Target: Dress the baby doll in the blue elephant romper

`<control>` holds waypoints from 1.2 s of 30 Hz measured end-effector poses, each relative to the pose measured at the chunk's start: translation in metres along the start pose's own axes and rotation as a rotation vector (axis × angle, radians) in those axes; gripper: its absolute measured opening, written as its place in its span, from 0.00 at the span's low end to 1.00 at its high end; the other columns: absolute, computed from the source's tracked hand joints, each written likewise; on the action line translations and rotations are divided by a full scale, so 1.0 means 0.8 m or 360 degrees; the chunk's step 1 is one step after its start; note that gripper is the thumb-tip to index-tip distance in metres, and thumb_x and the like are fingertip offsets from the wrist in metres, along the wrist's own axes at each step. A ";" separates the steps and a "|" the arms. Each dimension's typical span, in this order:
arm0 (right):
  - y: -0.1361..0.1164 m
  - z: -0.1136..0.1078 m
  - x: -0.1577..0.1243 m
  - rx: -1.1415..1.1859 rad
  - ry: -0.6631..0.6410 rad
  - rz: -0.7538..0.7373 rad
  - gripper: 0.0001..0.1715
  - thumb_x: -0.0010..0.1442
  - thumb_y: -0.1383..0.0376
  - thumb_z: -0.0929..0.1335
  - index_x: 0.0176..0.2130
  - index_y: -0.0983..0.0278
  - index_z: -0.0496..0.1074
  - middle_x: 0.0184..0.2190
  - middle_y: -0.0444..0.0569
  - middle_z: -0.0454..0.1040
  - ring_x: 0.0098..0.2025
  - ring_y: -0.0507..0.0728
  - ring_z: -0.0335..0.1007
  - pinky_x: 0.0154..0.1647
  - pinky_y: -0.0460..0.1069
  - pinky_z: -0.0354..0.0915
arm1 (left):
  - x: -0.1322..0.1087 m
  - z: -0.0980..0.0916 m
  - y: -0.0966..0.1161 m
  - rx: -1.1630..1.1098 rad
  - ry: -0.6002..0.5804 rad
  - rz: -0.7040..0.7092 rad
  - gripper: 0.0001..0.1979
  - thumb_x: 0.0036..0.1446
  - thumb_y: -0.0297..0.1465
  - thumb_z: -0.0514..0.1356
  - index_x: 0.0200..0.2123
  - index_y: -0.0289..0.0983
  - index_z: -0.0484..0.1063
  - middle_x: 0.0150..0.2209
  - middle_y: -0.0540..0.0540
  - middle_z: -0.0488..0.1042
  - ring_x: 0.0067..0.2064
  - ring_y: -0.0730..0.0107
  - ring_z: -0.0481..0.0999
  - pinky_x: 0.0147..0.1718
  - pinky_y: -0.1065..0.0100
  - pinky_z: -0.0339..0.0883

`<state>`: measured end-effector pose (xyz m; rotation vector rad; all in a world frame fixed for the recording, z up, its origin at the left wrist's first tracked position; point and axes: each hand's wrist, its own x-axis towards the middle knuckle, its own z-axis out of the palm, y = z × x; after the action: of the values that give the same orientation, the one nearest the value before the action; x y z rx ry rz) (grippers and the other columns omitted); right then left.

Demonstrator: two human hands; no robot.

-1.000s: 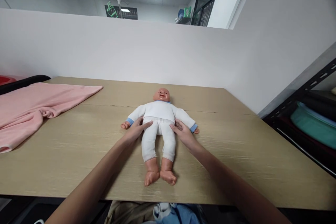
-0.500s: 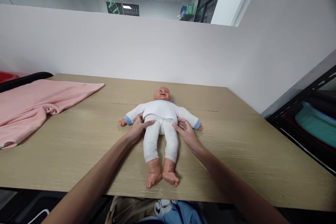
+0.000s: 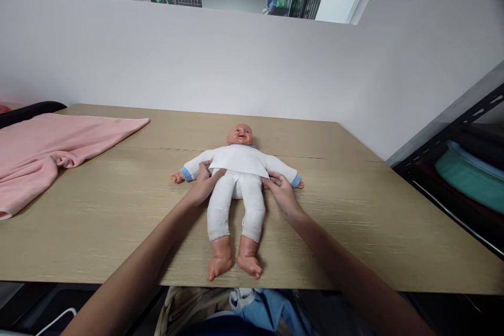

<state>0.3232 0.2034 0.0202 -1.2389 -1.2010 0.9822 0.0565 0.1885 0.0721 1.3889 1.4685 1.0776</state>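
Observation:
A baby doll (image 3: 235,210) lies on its back on the wooden table, head away from me, feet toward the near edge and arms spread. It wears a white shirt (image 3: 239,160) with blue cuffs over a white cloth lower body. At the shirt's left hem, my left hand (image 3: 203,184) is closed, its thumb on the fabric and its fingers partly hidden. My right hand (image 3: 281,191) pinches the opposite corner of the hem beside the doll's hip. The hem lies straight across the doll's waist.
A pink cloth (image 3: 51,155) is spread on the table (image 3: 98,241) at the left. A light wall (image 3: 189,63) rises behind the table. On the right stands a black rack (image 3: 444,163) holding a teal item (image 3: 468,178). Clothes (image 3: 260,310) sit below the near edge.
The shirt's hem has come down lower over the doll's waist and now lies straighter. The doll's legs have shifted slightly left, and the camera view has tilted down.

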 end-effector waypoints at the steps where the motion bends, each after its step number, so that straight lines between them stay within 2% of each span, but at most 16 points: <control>1: 0.002 -0.001 0.000 -0.0051 0.0007 -0.0038 0.29 0.57 0.45 0.75 0.48 0.61 0.73 0.43 0.56 0.85 0.44 0.64 0.84 0.48 0.61 0.81 | 0.001 -0.002 -0.002 0.0036 0.0016 0.0032 0.29 0.69 0.47 0.56 0.65 0.37 0.57 0.69 0.29 0.69 0.69 0.43 0.71 0.65 0.49 0.68; 4: 0.002 -0.004 -0.002 -0.0255 0.0036 -0.0183 0.23 0.60 0.48 0.72 0.46 0.61 0.72 0.42 0.55 0.82 0.40 0.62 0.80 0.43 0.58 0.79 | 0.004 -0.010 -0.010 0.0183 0.0030 0.0146 0.23 0.70 0.42 0.50 0.62 0.37 0.61 0.67 0.32 0.71 0.68 0.46 0.71 0.67 0.49 0.65; 8: -0.009 -0.004 -0.009 -0.0570 0.0038 -0.0378 0.18 0.61 0.57 0.68 0.50 0.61 0.70 0.41 0.53 0.79 0.38 0.61 0.76 0.42 0.57 0.75 | 0.007 -0.016 -0.023 0.0415 0.0009 0.0246 0.23 0.67 0.41 0.54 0.61 0.36 0.64 0.60 0.32 0.79 0.58 0.47 0.80 0.59 0.50 0.72; 13: -0.022 -0.003 -0.013 -0.0916 0.0000 -0.0563 0.21 0.60 0.64 0.65 0.54 0.62 0.69 0.42 0.53 0.76 0.44 0.64 0.74 0.51 0.60 0.71 | 0.004 -0.012 -0.022 0.0780 0.0192 0.0213 0.19 0.66 0.33 0.55 0.57 0.33 0.66 0.53 0.26 0.81 0.54 0.39 0.81 0.53 0.48 0.72; 18: -0.022 -0.003 -0.018 -0.1101 -0.0048 -0.0600 0.22 0.63 0.66 0.62 0.56 0.64 0.68 0.40 0.53 0.75 0.43 0.64 0.74 0.48 0.58 0.70 | -0.007 -0.008 -0.013 0.1115 0.0302 0.0160 0.17 0.67 0.30 0.54 0.57 0.32 0.66 0.45 0.24 0.83 0.48 0.33 0.83 0.44 0.49 0.72; 24: -0.033 -0.008 -0.025 -0.1207 -0.0150 -0.0582 0.22 0.65 0.65 0.62 0.56 0.66 0.71 0.38 0.54 0.76 0.39 0.64 0.74 0.46 0.59 0.71 | -0.019 -0.011 0.000 0.1342 0.0340 0.0146 0.15 0.70 0.32 0.53 0.56 0.33 0.68 0.40 0.29 0.83 0.44 0.36 0.84 0.42 0.52 0.71; 26: -0.037 -0.013 -0.032 -0.1217 -0.0178 -0.0581 0.20 0.67 0.61 0.63 0.55 0.65 0.73 0.44 0.57 0.78 0.45 0.66 0.76 0.53 0.62 0.72 | -0.031 -0.016 0.001 0.1319 0.0374 0.0201 0.13 0.71 0.34 0.52 0.52 0.36 0.70 0.41 0.31 0.83 0.46 0.39 0.83 0.45 0.52 0.72; 28: -0.041 -0.019 -0.044 -0.1207 -0.0199 -0.0582 0.23 0.70 0.56 0.63 0.57 0.64 0.74 0.54 0.61 0.78 0.56 0.69 0.75 0.63 0.65 0.68 | -0.050 -0.020 0.000 0.1166 0.0381 0.0322 0.14 0.73 0.39 0.52 0.49 0.37 0.72 0.47 0.33 0.82 0.52 0.41 0.81 0.51 0.50 0.72; 32: -0.044 -0.030 -0.074 -0.1088 -0.0380 -0.0480 0.33 0.73 0.48 0.63 0.68 0.62 0.68 0.67 0.60 0.74 0.70 0.69 0.67 0.74 0.67 0.61 | -0.087 -0.020 -0.012 0.0843 0.0201 0.0490 0.28 0.73 0.50 0.53 0.62 0.35 0.68 0.62 0.31 0.76 0.65 0.42 0.74 0.64 0.44 0.66; 34: -0.047 -0.034 -0.086 -0.1009 -0.0486 -0.0375 0.38 0.72 0.45 0.65 0.71 0.60 0.65 0.71 0.58 0.70 0.74 0.70 0.63 0.76 0.68 0.58 | -0.094 -0.017 -0.016 0.0874 0.0138 0.0502 0.31 0.73 0.51 0.53 0.66 0.34 0.64 0.65 0.30 0.74 0.68 0.41 0.71 0.67 0.43 0.64; 36: -0.048 -0.037 -0.093 -0.0980 -0.0545 -0.0315 0.44 0.69 0.43 0.69 0.73 0.60 0.62 0.73 0.58 0.67 0.75 0.70 0.60 0.77 0.69 0.57 | -0.092 -0.013 -0.018 0.0983 0.0159 0.0487 0.30 0.74 0.51 0.52 0.64 0.33 0.65 0.62 0.29 0.75 0.66 0.40 0.73 0.65 0.43 0.65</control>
<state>0.3391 0.1217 0.0509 -1.4124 -1.9562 0.7113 0.0459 0.1139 0.0625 2.0667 1.7917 0.9161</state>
